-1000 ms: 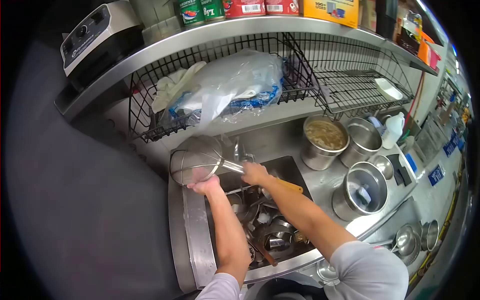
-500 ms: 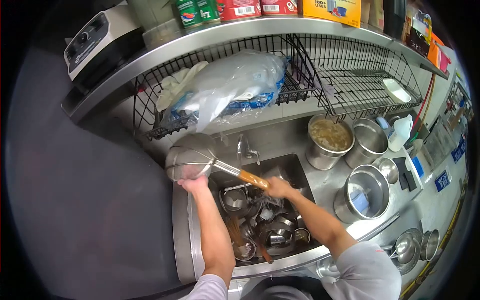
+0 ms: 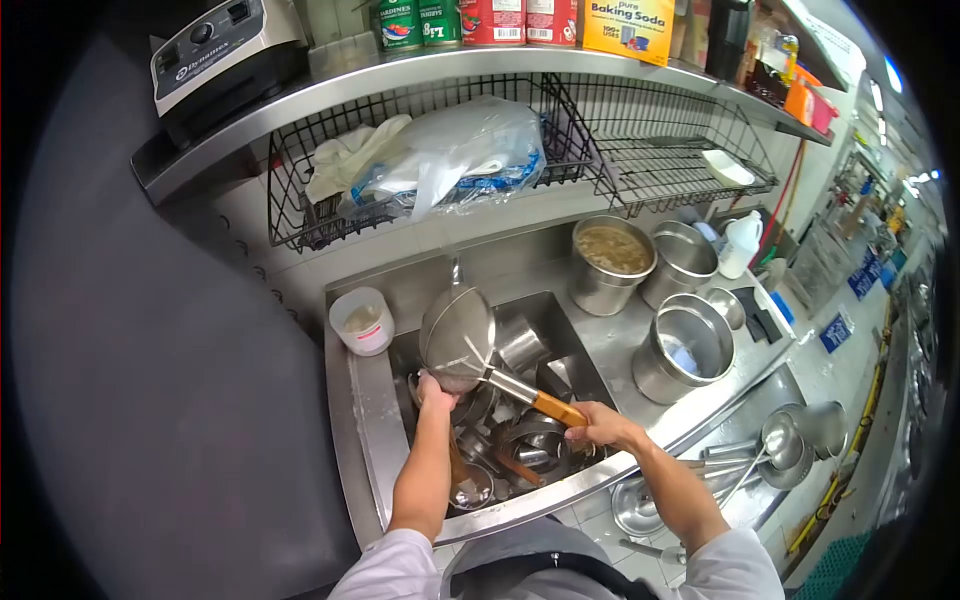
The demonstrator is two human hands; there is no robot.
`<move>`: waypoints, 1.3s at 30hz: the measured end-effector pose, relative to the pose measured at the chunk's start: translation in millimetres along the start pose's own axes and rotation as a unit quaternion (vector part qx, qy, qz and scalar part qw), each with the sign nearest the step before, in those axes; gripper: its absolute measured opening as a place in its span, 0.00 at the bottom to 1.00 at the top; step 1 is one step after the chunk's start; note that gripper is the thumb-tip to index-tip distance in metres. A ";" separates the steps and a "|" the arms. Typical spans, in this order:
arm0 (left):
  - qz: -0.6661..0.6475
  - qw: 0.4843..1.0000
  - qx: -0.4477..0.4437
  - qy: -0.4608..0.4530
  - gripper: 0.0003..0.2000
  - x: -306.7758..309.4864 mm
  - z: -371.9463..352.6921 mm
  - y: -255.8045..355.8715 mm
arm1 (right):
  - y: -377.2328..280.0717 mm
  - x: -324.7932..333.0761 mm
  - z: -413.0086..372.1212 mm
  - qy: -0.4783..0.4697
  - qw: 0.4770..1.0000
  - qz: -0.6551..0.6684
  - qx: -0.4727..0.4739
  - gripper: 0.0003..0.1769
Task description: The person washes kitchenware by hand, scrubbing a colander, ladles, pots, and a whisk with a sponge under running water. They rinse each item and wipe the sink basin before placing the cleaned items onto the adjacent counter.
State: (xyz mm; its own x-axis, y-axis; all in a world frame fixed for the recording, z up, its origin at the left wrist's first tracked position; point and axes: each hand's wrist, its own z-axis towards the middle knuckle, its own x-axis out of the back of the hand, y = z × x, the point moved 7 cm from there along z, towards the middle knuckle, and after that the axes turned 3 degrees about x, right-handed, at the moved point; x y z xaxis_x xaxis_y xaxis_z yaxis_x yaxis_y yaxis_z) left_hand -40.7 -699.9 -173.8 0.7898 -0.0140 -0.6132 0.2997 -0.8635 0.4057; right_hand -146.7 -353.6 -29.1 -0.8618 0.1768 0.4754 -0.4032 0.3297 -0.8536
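A large round mesh strainer (image 3: 455, 335) with a wooden handle (image 3: 556, 407) is held over the sink (image 3: 400, 365). My right hand (image 3: 603, 424) is wrapped round the end of that handle. At the strainer's lower left rim is my left hand (image 3: 437, 388), its fingers partly hidden by the rim. The faucet (image 3: 456, 272) stands behind the strainer, which covers its lower part. Metal pots and bowls (image 3: 474, 487) lie in the sink beneath.
A white tub (image 3: 362, 321) sits on the sink's left ledge. On the right counter are a pot of brown liquid (image 3: 612, 250), other steel pots (image 3: 684, 348) and a white jug (image 3: 741, 243). Wire baskets (image 3: 400, 120) hang above. Ladles and pans (image 3: 780, 440) lie lower right.
The strainer has moved right and down from the left ledge to over the sink, uncovering the white tub. Both hands have moved with it, and the camera view has shifted.
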 end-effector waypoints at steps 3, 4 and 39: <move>0.069 0.996 0.052 -0.039 0.34 -43.7 -18.6 15.9 | -69.8 23.8 -19.0 0.040 0.950 -0.301 -0.078 0.21; 0.029 0.991 0.022 -0.126 0.38 -37.3 44.8 22.8 | -86.4 27.4 -20.5 0.028 0.928 -0.350 -0.124 0.22; -0.276 0.952 -0.039 -0.127 0.26 -57.6 71.6 -46.5 | -46.3 10.7 30.2 0.129 0.953 -0.238 -0.139 0.19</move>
State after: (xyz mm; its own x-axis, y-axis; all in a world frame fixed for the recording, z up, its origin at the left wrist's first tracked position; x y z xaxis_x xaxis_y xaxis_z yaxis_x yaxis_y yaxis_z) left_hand -138.5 -695.1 -205.9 0.3487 0.3016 -0.8874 0.6789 -0.7340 0.0173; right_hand -146.5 -394.9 9.0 -0.4838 0.1562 0.8611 -0.6015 0.6553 -0.4569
